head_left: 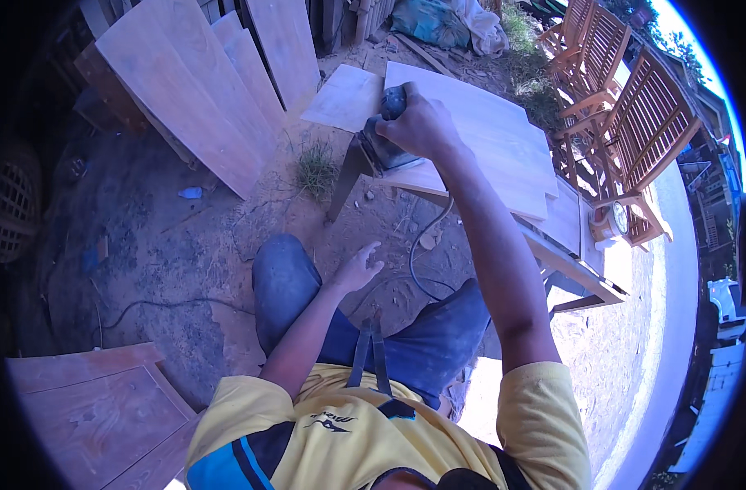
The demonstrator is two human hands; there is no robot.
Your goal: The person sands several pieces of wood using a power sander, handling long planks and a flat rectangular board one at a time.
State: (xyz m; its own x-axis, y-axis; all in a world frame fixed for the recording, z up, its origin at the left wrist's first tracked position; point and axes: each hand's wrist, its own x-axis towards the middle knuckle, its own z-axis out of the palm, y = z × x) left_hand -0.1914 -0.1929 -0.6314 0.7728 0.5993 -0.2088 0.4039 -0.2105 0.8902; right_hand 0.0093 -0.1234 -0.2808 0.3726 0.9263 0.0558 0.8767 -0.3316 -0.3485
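My right hand (420,124) is closed round the top of a dark electric sander (384,152). The sander rests at the near left end of a pale wooden panel (487,131). Its dark cord (414,265) hangs down beside the bench and runs along the ground toward the left. Over my knees, my left hand (358,269) hovers with its fingers apart and nothing in it. The panel lies on a low bench (581,282) with sloping legs.
Several boards (185,90) lean at the upper left. A panelled wooden piece (103,408) is at the lower left. Slatted wooden chairs (647,122) stand on the right, near a tin (608,220) at the bench's end. Grass tuft (316,168) grows from the dirt.
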